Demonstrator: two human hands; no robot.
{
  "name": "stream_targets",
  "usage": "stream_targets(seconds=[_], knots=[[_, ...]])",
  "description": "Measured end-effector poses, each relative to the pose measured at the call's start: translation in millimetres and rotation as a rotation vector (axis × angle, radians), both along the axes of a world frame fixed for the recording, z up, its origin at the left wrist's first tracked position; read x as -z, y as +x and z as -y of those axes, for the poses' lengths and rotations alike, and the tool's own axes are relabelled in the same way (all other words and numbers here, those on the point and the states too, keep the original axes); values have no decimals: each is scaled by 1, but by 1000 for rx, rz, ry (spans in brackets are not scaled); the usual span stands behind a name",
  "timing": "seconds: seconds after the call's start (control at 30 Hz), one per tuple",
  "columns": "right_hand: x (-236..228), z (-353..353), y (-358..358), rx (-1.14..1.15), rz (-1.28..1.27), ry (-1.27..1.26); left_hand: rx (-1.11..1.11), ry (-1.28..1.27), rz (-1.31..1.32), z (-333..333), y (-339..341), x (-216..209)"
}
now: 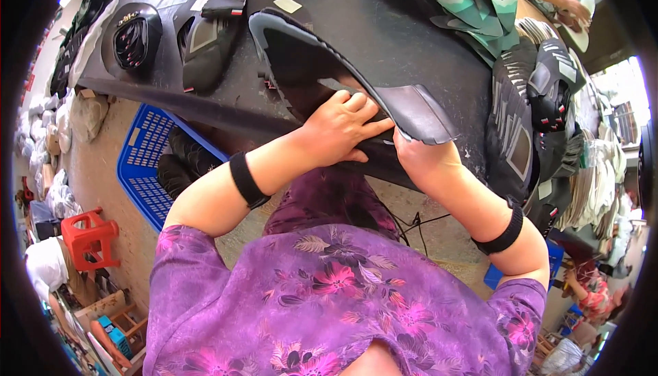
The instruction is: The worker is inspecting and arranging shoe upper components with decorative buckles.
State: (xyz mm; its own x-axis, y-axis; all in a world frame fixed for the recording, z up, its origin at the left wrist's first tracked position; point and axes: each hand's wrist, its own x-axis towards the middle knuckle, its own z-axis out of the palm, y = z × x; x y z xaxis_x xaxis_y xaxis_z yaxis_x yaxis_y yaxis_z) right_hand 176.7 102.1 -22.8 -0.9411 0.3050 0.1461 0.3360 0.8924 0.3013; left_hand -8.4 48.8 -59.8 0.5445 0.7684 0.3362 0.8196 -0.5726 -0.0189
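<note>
A large curved black shoe upper [419, 110] with a pale cut edge is held up over the front edge of the black table [384, 26]. My right hand [426, 160] grips its lower right end, with most of the fingers hidden behind the piece. Against its inner side lies my left hand [340, 126], fingers bent and closed at the lower edge, the index finger reaching toward my right hand. Whatever small part lies between the two hands is hidden.
Stacked black shoe uppers [514, 115] crowd the table's right side, and green patterned pieces [473, 6] lie behind them. More black uppers [212, 47] rest at the left. A blue basket [147, 150] stands below left, near a red stool [90, 239]. Another person's hand [574, 11] works at far right.
</note>
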Motion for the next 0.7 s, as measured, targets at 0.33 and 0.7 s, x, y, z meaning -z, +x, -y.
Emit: stream_targets(seconds=[0.33, 0.7], knots=[[-3, 0, -1, -45, 298, -69, -100, -50, 203, 3, 11, 17], [6, 10, -32, 150, 214, 99, -164, -83, 184, 72, -8, 3]])
